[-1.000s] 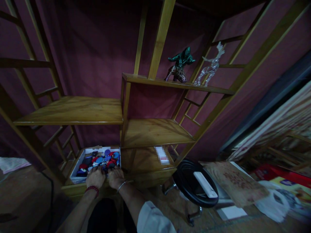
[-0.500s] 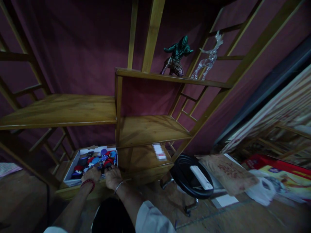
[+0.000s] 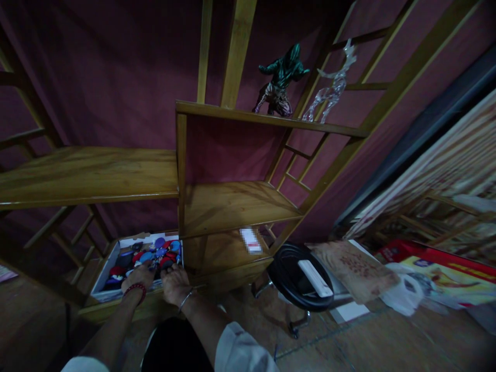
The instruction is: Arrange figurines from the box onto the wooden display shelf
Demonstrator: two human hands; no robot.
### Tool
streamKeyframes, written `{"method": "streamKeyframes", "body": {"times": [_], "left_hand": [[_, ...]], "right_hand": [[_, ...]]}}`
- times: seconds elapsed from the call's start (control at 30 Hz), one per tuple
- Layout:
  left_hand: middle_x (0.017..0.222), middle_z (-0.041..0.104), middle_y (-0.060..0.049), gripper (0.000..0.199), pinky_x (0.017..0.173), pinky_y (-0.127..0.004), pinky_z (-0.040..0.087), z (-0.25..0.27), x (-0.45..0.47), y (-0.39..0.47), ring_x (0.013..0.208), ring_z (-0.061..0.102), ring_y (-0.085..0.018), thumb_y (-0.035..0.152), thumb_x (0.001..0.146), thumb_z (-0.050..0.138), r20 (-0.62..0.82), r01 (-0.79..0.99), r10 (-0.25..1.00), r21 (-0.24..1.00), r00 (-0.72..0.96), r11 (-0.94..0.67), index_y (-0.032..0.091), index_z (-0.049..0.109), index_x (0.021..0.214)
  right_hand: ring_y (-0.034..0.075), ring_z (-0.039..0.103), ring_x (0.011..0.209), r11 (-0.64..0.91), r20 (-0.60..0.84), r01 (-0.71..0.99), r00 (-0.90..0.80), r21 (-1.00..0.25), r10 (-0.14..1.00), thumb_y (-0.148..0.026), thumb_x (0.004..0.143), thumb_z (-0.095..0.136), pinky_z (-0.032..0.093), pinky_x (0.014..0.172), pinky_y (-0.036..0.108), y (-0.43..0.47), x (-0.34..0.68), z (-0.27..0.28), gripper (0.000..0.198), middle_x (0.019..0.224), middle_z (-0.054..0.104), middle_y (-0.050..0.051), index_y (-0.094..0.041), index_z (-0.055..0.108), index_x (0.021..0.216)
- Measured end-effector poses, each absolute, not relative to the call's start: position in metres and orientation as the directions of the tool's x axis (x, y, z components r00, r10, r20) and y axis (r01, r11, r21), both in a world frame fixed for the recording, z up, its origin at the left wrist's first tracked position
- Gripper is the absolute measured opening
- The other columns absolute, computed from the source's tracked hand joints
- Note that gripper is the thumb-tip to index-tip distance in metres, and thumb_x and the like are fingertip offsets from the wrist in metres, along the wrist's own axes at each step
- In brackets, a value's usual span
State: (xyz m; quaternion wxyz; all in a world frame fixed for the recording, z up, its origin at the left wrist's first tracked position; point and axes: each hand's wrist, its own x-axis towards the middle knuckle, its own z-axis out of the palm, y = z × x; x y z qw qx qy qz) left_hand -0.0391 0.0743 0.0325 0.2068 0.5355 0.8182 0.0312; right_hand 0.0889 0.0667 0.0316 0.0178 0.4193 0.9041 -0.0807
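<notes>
A shallow white box (image 3: pixel 101 274) stands on the low left shelf, filled with small red, blue, purple and black items (image 3: pixel 145 257) whose kind I cannot make out. My left hand (image 3: pixel 138 278), with a red bead bracelet at the wrist, reaches over the box's near edge. Its fingers curl down among the items. Beside it, to the right, my right hand (image 3: pixel 175 282) wears a silver bangle and bends its fingers over the box's near right part, close to a red and black piece. The fingertips of both hands are hidden, and so is whatever they pinch.
A wooden shelf unit (image 3: pixel 240 206) rises in front of me. On its upper board stand a green-hooded figurine (image 3: pixel 281 80) and a clear deer figurine (image 3: pixel 331 85). To the right are a black round stool (image 3: pixel 287 274) bearing a white strip, a plastic bag (image 3: pixel 405 292) and a red-yellow package (image 3: pixel 445 274).
My view has shifted slightly, so the shelf and box sit a little further left. Both hands stay at the box's near side, with little visible change in their grip.
</notes>
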Motion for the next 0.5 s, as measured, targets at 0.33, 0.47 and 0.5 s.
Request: {"method": "streamKeyframes", "body": {"times": [0.33, 0.47, 0.5], "left_hand": [[0.102, 0.062, -0.01, 0.042, 0.07, -0.037, 0.044, 0.034, -0.0376, 0.0754, 0.092, 0.059, -0.028, 0.047, 0.075, 0.034, -0.354, 0.856, 0.865, 0.247, -0.356, 0.453, 0.027, 0.054, 0.105], [0.105, 0.061, -0.011, 0.044, 0.071, -0.038, 0.044, 0.0324, -0.038, 0.0738, 0.095, 0.057, -0.029, 0.046, 0.075, 0.033, -0.355, 0.849, 0.865, 0.265, -0.354, 0.456, 0.026, 0.05, 0.111], [0.106, 0.061, -0.012, 0.045, 0.072, -0.039, 0.044, 0.032, -0.0382, 0.0732, 0.095, 0.057, -0.03, 0.046, 0.075, 0.033, -0.35, 0.849, 0.866, 0.266, -0.356, 0.457, 0.026, 0.05, 0.112]], "right_hand": [[0.019, 0.055, 0.081, 0.643, -0.112, 0.757, -0.654, -0.12, 0.749, -0.02, 0.061, 0.058, 0.039, 0.078, 0.032, 0.0653, 0.0917, 0.0404, 0.025, 0.085, 0.064, 0.01, -0.012, 0.057, 0.084], [0.019, 0.055, 0.079, 0.645, -0.128, 0.755, -0.656, -0.119, 0.744, -0.019, 0.059, 0.06, 0.039, 0.079, 0.032, 0.0658, 0.0905, 0.0403, 0.028, 0.084, 0.064, 0.01, -0.011, 0.057, 0.085], [0.019, 0.055, 0.079, 0.644, -0.128, 0.756, -0.654, -0.116, 0.745, -0.019, 0.059, 0.06, 0.039, 0.079, 0.032, 0.0662, 0.0901, 0.0387, 0.028, 0.085, 0.064, 0.01, -0.011, 0.057, 0.086]]}}
